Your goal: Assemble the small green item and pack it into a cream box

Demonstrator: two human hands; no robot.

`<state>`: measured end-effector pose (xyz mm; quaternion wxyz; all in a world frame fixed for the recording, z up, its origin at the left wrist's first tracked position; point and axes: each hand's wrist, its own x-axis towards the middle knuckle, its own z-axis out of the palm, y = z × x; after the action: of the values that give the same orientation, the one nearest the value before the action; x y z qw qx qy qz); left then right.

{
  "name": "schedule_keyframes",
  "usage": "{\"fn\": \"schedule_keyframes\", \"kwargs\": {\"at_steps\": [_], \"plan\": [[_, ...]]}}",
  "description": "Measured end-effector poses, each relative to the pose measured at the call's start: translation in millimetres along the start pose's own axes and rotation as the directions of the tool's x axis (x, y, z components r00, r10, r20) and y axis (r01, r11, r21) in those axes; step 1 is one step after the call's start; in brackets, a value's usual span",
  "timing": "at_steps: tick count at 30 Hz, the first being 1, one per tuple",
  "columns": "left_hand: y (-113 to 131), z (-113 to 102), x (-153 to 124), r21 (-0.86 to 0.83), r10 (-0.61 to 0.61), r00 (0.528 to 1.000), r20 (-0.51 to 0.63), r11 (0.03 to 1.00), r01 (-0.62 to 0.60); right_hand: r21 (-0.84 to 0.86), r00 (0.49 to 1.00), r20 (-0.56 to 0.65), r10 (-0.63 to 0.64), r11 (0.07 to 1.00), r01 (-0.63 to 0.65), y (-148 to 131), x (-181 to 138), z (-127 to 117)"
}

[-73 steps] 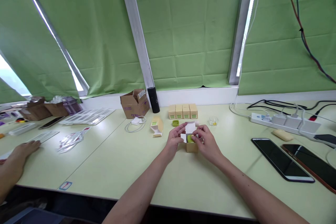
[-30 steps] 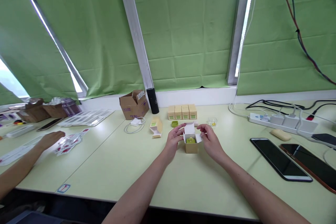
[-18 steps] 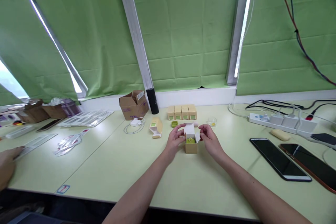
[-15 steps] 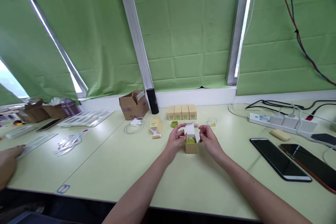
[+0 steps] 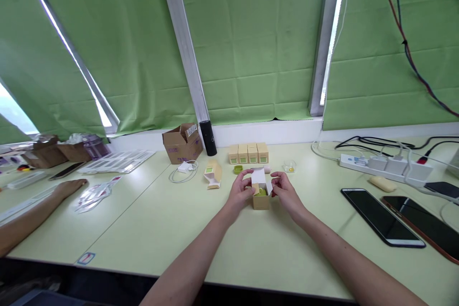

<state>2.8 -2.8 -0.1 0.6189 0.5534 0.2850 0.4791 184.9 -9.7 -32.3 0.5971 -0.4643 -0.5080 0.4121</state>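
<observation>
A small tan carton [image 5: 261,202] stands on the pale green table [image 5: 251,244] with its white top flaps up. A green round thing [image 5: 261,191] sits inside it. My left hand [image 5: 239,193] grips the carton's left side, fingers curled on the left flap. My right hand [image 5: 285,193] holds the right side, fingertips pinching the right flap. Behind the carton lie a green lid [image 5: 238,169], an opened tan carton on its side [image 5: 213,174] and a row of several closed tan cartons [image 5: 249,153].
A brown cardboard box [image 5: 182,143], black cylinder [image 5: 208,137] and white charger cable [image 5: 182,169] sit at the back left. Two phones [image 5: 383,217] and a power strip [image 5: 387,164] lie to the right. Another person's hand [image 5: 70,185] rests by packets [image 5: 96,193] at far left.
Both my hands have closed in on the carton's side flaps, folding them inward over the green thing. The other person's hand at far left has reached forward again toward the packets.
</observation>
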Motion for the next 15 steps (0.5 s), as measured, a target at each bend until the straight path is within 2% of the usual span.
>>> {"fn": "schedule_keyframes", "kwargs": {"at_steps": [8, 15], "plan": [[-1.1, 0.5, 0.7, -0.005, 0.001, 1.000, 0.001, 1.000, -0.001, 0.086, 0.996, 0.014, 0.093, 0.992, -0.094, -8.5, -3.0, 0.5], [-0.7, 0.8, 1.1, -0.007, 0.006, 1.000, 0.006, 1.000, -0.006, 0.108, 0.994, 0.042, 0.105, 0.988, -0.109, -11.4, -6.4, 3.4]]}}
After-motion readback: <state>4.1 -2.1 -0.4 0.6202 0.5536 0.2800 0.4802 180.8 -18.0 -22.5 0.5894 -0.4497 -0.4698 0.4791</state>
